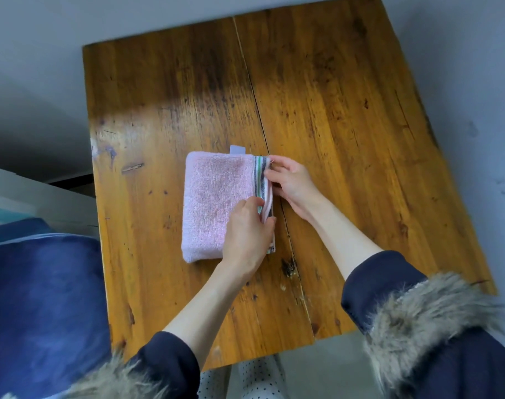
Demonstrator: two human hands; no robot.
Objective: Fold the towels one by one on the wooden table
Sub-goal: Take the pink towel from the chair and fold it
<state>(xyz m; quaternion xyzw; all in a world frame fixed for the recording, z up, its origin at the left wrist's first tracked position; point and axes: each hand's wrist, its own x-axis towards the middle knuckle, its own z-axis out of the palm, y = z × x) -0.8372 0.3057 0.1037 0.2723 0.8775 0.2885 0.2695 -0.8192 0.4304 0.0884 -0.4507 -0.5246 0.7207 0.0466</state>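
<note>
Two blurred shapes fill the far left edge: a pale, shelf-like unit point(29, 197) that is cut off and too soft to identify, and below it a large dark blue cushioned mass point(41, 306), also cropped by the frame. Next comes the wooden table point(165, 116), its worn orange-brown top split by a long dark seam and marked with stains; a glare patch lies near its left side. A folded pink towel point(213, 203) lies flat near the middle of the table, its striped border along the right edge, and a small pale tab point(237, 149) pokes out from its far edge. The left hand point(247, 228) rests on the towel's near right part and pinches the striped hem, hiding that corner. The right hand point(291, 182) pinches the same hem farther up, fingers curled on the cloth. Dark sleeves with fur trim point(426, 309) blur at the bottom. Grey floor point(461, 82) surrounds the table.
</note>
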